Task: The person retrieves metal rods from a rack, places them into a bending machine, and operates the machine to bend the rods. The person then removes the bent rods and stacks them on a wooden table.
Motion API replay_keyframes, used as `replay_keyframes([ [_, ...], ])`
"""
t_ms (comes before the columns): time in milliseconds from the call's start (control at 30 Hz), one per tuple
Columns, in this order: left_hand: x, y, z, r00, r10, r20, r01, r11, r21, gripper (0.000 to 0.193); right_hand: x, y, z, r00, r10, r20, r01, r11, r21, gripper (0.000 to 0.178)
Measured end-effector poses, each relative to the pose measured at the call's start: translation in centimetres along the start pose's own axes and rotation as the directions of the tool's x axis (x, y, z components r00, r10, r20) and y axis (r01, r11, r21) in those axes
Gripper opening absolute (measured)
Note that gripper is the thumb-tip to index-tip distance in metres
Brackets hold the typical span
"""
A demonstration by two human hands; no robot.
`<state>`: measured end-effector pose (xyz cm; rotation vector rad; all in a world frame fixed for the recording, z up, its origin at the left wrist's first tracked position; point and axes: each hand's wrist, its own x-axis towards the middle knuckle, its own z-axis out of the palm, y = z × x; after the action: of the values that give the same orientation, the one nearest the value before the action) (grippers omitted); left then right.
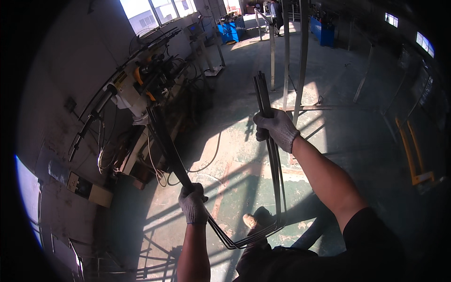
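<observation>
Between my hands hangs a bundle of bent dark metal rods (274, 167), several of them nested in a U shape with the bend low in front of my legs. My left hand (193, 203), in a grey knit glove, is wrapped round the left leg of the bundle, which slants up and away to the left. Gloved the same way, my right hand (277, 128) grips the other leg higher up, and its rod ends stick out above the fist. The fingers of both hands are closed.
A machine (134, 91) with hoses and cables stands along the left wall. Upright metal posts (286, 56) rise ahead, and a yellow frame (416, 150) is at right. Blue cabinets (229, 32) and a person (276, 16) are far off. A cable (213, 157) lies on the floor.
</observation>
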<state>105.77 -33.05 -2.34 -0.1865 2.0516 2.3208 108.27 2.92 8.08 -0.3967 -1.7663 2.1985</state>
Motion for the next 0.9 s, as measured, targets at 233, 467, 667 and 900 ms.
replay_keyframes([
  [233, 17.7, 7.3, 14.6, 0.982, 0.141, 0.128, -0.138, 0.99, -0.027, 0.008, 15.3, -8.4, -7.8, 0.923, -0.179, -0.342, 0.163, 0.984, -0.074, 0.018],
  [467, 32.9, 11.5, 32.8, 0.946, 0.08, 0.315, -0.134, 0.979, 0.154, 0.01, 30.7, -11.4, -12.7, 0.943, -0.206, -0.263, 0.212, 0.977, -0.005, 0.017],
  [667, 43.5, 11.9, 46.3, 0.949, 0.101, 0.298, -0.157, 0.973, 0.171, 0.013, 47.1, -10.1, -18.1, 0.909, -0.188, -0.372, 0.201, 0.979, -0.004, 0.024],
  [900, 56.7, 15.2, 54.8, 0.949, 0.294, 0.112, -0.296, 0.955, 0.004, 0.011, 65.5, -13.6, -21.8, 0.885, -0.297, -0.358, 0.302, 0.952, -0.043, 0.017],
])
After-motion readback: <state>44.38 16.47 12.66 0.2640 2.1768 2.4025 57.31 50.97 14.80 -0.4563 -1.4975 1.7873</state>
